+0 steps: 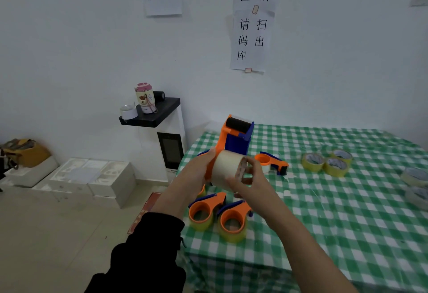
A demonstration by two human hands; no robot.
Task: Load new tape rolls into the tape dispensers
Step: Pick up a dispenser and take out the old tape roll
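Note:
I hold an orange and blue tape dispenser [236,137] upright above the table's left edge, its black roller at the top. A pale tape roll [225,168] sits on the dispenser's lower hub. My left hand [200,172] grips the dispenser from the left side. My right hand [249,180] curls its fingers round the roll's right face and core. Two loaded orange dispensers [200,211] [232,222] with yellowish rolls lie on the table below my hands. A smaller orange dispenser [272,161] lies behind my right hand.
The table carries a green and white checked cloth [324,223]. Three yellow tape rolls [326,161] lie at the back right, and clear rolls [414,177] at the right edge. A white cabinet [171,149] and white boxes [92,177] stand on the floor at left.

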